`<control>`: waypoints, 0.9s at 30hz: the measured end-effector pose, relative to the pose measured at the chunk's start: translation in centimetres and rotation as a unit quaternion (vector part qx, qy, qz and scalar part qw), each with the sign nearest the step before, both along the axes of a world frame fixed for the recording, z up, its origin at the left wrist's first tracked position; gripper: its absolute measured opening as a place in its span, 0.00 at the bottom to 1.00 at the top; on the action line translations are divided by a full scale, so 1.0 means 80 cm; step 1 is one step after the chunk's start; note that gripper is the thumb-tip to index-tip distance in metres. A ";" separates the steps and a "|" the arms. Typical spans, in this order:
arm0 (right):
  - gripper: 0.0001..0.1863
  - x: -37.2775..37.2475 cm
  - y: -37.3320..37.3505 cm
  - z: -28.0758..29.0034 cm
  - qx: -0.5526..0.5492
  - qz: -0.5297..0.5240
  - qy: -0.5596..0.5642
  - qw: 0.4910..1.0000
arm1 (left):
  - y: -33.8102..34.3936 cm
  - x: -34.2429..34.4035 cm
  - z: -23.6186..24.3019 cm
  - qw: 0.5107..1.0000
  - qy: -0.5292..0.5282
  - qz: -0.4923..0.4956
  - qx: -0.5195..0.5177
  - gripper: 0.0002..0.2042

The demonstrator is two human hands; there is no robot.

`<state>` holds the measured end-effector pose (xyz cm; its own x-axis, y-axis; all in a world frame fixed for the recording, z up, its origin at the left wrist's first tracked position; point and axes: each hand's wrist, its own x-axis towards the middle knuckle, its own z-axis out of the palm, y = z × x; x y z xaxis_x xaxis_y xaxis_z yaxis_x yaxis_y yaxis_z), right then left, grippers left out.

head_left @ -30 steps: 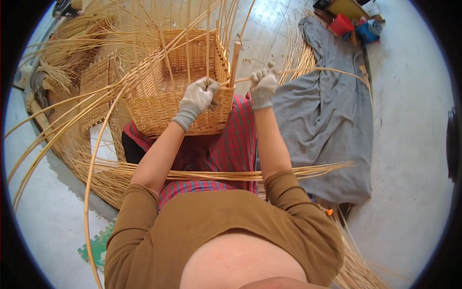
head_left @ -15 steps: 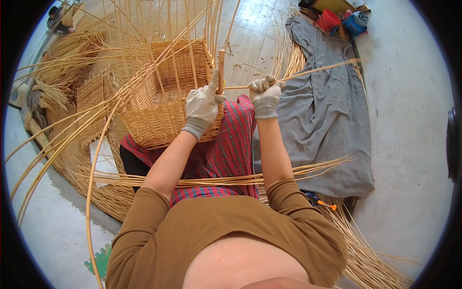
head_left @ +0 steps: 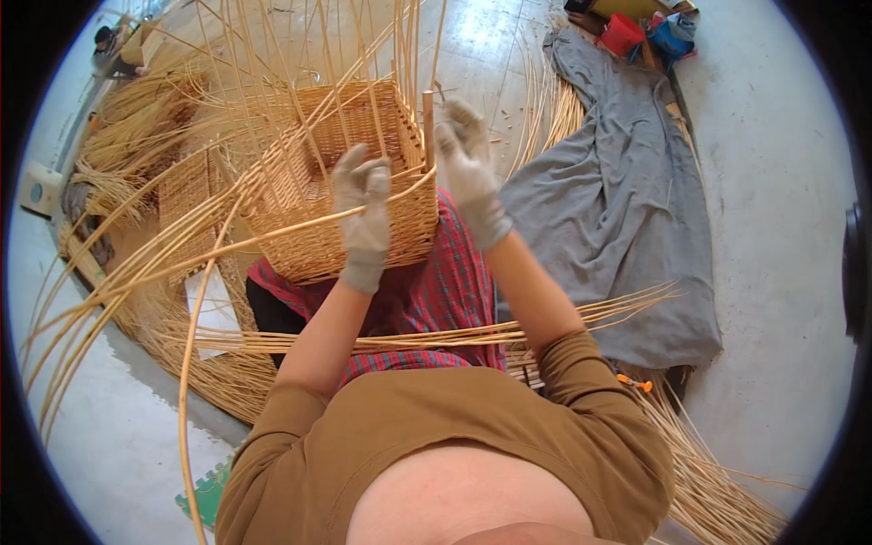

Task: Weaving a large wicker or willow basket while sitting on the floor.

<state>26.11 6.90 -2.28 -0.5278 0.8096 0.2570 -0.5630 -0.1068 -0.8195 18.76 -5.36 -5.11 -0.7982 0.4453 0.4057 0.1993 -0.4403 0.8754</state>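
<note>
A half-woven rectangular wicker basket [head_left: 313, 213] rests against my lap, with long pale willow rods [head_left: 272, 64] standing up from its rim. My left hand [head_left: 363, 204], in a light glove, presses on the basket's near wall and curls over a willow rod [head_left: 227, 250] that runs off to the left. My right hand [head_left: 468, 168], also gloved, is raised at the basket's right corner beside an upright wooden stake [head_left: 427, 123]. Its fingers pinch the end of a thin rod there.
A grey cloth [head_left: 627, 209] lies spread on the floor to the right. Bundles of willow rods [head_left: 436, 341] cross my lap and pile up at the left [head_left: 127, 145] and lower right [head_left: 718, 472]. Red and blue containers [head_left: 649, 32] stand at the top right.
Both hands have shifted along the basket's near rim toward its right corner. The right hand has lifted beside the stake, and the left has dropped onto the basket's wall.
</note>
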 end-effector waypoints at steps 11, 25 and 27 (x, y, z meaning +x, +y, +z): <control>0.29 -0.018 0.025 -0.024 0.324 -0.038 -0.559 0.762 | 0.040 -0.140 0.076 0.987 0.075 -0.083 -0.116 0.14; 0.17 -0.027 -0.001 -0.113 0.438 -0.309 -0.421 0.732 | -0.110 -0.059 0.039 0.846 0.308 -0.291 -0.324 0.14; 0.14 0.002 -0.050 -0.104 0.608 -0.479 -0.447 0.448 | -0.160 -0.059 0.011 0.824 0.261 -0.202 -0.461 0.12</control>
<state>26.24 2.93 -10.59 -0.4190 0.3228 0.8487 0.7387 0.6647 0.1118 14.05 -18.13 -4.20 -0.3336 0.9426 -0.0127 0.6557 0.2416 0.7153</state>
